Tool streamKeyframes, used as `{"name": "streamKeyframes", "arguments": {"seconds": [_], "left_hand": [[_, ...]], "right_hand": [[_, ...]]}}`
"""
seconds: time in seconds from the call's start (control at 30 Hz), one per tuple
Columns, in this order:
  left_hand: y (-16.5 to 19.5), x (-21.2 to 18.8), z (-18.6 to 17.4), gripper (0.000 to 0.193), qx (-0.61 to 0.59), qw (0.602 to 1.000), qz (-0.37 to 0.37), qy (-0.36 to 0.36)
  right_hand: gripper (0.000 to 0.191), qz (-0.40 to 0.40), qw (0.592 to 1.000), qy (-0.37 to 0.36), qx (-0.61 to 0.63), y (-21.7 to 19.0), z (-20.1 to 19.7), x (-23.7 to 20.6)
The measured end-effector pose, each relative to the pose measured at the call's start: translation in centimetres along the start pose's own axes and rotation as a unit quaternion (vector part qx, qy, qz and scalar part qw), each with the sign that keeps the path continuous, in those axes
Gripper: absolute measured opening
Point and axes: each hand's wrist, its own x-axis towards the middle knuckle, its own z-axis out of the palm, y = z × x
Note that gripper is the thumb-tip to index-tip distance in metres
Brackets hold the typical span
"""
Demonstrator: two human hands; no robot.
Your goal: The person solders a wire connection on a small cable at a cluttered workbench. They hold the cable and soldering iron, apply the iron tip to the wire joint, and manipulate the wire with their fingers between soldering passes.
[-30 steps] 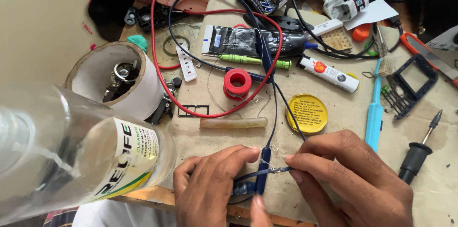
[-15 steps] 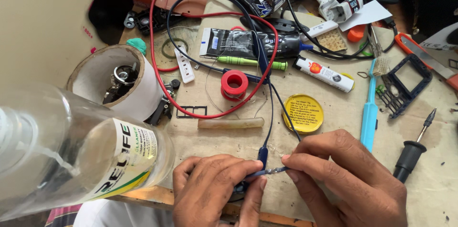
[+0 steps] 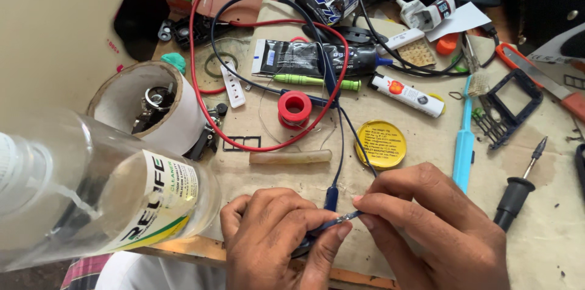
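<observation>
At the near edge of the cluttered counter [image 3: 280,171], the left hand [image 3: 277,238] and right hand [image 3: 436,226] meet, each pinching an end of a thin blue wire lead [image 3: 337,221] between thumb and fingertips, just above the counter's wooden lip. Open room is scant: a clear plastic bottle [image 3: 103,195] crowds the left side, a yellow round tin [image 3: 380,143], a blue soldering iron [image 3: 464,143] and a black-handled screwdriver [image 3: 518,189] lie close ahead and to the right. Compared with half a second ago, the hands sit in nearly the same place, the pinch on the lead unchanged.
</observation>
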Motion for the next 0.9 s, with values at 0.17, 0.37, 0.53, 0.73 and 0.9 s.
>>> {"name": "streamKeyframes", "arguments": {"seconds": [0.17, 0.37, 0.53, 0.73, 0.9], "left_hand": [[0.21, -0.07, -0.07, 0.021, 0.020, 1.000, 0.011, -0.002], [-0.02, 0.11, -0.50, 0.040, -0.031, 0.999, -0.002, -0.015], [0.33, -0.09, -0.24, 0.049, -0.072, 0.996, -0.052, -0.010], [0.41, -0.28, 0.18, 0.050, -0.096, 0.992, -0.080, -0.007], [0.12, -0.49, 0.29, 0.051, -0.114, 0.989, -0.092, -0.020]], "right_hand": [[0.023, -0.012, 1.000, 0.003, 0.012, 0.09, -0.04, -0.01], [0.023, -0.011, 1.000, 0.000, 0.023, 0.25, -0.17, -0.05], [0.023, -0.026, 1.000, 0.003, 0.015, 0.30, -0.09, -0.05], [0.023, -0.032, 0.999, 0.004, 0.018, 0.46, -0.14, -0.07], [0.023, -0.041, 0.999, 0.004, 0.020, 0.63, -0.21, -0.06]]}}
